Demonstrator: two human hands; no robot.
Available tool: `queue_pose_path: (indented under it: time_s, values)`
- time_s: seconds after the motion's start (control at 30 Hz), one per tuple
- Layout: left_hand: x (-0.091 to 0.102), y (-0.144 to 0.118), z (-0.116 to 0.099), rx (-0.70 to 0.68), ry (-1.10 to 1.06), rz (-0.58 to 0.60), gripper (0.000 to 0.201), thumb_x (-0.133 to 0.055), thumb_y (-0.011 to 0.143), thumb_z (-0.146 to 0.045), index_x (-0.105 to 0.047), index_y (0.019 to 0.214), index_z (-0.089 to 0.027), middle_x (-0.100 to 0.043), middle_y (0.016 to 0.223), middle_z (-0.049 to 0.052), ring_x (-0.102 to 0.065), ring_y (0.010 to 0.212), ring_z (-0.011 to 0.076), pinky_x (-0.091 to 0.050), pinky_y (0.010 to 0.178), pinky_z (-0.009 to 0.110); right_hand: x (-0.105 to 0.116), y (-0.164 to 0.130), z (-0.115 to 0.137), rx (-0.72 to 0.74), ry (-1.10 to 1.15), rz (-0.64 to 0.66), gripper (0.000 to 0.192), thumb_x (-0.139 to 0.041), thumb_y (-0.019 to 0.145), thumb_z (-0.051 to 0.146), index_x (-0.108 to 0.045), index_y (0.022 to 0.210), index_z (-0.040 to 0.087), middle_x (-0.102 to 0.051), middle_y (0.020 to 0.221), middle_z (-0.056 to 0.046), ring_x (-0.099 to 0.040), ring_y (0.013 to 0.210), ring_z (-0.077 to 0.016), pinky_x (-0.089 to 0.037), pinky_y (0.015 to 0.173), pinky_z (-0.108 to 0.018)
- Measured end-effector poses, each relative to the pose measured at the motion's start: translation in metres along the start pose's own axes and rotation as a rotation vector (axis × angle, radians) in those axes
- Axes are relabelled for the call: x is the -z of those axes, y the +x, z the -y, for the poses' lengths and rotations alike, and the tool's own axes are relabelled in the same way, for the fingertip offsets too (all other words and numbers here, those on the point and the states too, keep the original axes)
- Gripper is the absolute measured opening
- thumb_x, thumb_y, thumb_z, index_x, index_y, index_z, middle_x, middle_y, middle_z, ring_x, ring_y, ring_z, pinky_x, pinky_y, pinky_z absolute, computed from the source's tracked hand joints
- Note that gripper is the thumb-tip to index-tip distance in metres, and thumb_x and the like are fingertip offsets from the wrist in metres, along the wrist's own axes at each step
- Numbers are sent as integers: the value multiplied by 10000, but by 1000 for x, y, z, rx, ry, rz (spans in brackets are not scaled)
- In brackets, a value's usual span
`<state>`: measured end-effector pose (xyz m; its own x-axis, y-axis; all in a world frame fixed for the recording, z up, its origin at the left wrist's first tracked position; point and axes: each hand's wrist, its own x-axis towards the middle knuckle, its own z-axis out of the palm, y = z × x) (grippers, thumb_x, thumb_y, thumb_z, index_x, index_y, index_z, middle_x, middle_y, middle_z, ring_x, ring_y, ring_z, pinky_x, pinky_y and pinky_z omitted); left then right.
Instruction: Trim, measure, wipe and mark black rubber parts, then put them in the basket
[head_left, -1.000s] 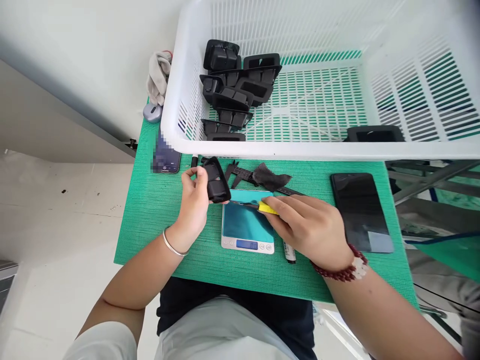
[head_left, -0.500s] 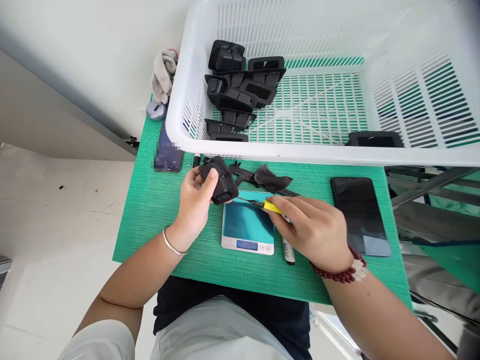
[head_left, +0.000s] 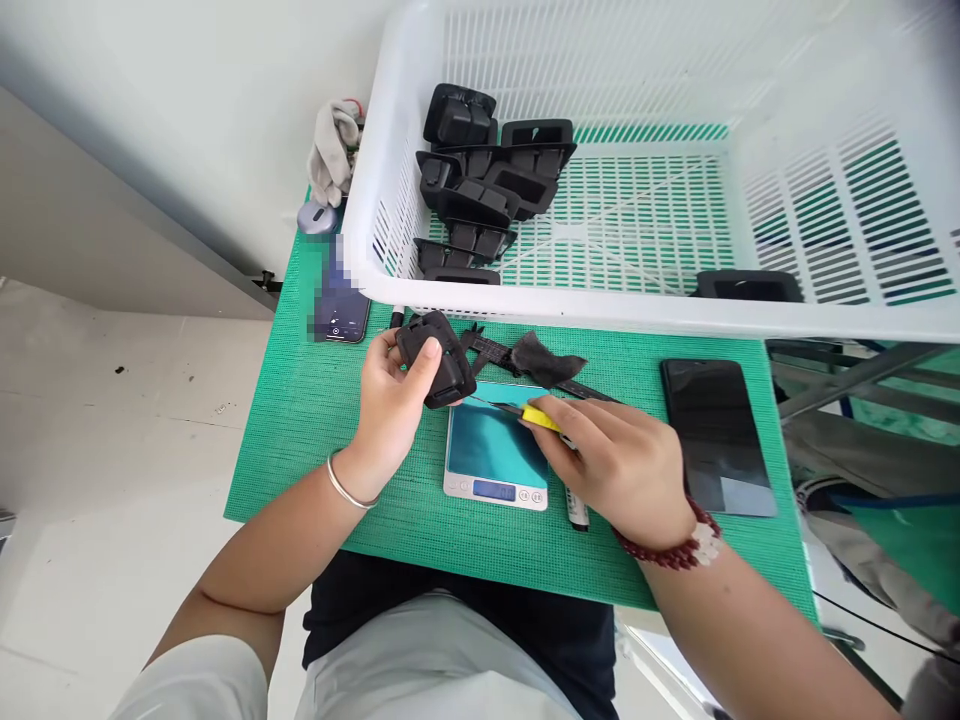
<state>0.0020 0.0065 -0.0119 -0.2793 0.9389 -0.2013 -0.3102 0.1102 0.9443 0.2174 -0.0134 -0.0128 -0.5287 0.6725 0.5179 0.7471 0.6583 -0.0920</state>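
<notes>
My left hand [head_left: 397, 380] grips a black plastic part [head_left: 437, 360] with a raised rim and recesses, thumb across its face. In my right hand [head_left: 615, 455] is a yellow-handled craft knife [head_left: 541, 416], its thin blade pointing left at the part's lower right edge. Whether the tip touches the part I cannot tell. Both are held above a small digital scale [head_left: 499, 447] with a shiny plate. Behind them lie a black caliper [head_left: 489, 348] and a crumpled dark scrap of cloth [head_left: 546, 360]. A white marker [head_left: 577, 508] lies partly under my right hand.
A white slatted basket [head_left: 570, 312] stands across the back, with several similar black parts [head_left: 469, 200] on its left and one at the right front. Phones lie at the left [head_left: 345, 310] and right [head_left: 712, 420] of the green mat [head_left: 315, 450]. Grey gloves [head_left: 330, 150] lie at back left.
My right hand and the craft knife have shifted slightly left. The black part in my left hand has barely moved. The view has shifted a little.
</notes>
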Motion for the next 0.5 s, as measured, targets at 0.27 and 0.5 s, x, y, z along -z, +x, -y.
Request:
queue_pose_path:
  time_s: [0.27, 0.5]
  values:
    - [1, 1, -1, 1, 12, 4, 482, -793, 701, -524, -570, 969, -190, -665, 869, 18, -691, 701, 146, -590, 554, 243, -1, 1, 3, 2, 11, -12, 92, -660, 883, 215, -645, 942, 145, -691, 667, -12, -599, 550, -127, -405, 525, -270]
    - [-1, -2, -1, 37, 7, 29, 464, -784, 730, -492, -554, 999, -193, -654, 893, 19, -691, 664, 149, -582, 484, 243, 0, 2, 4, 14, 41, 6, 94, -669, 879, 203, -659, 899, 112, -680, 637, -30, -589, 528, -130, -362, 500, -287]
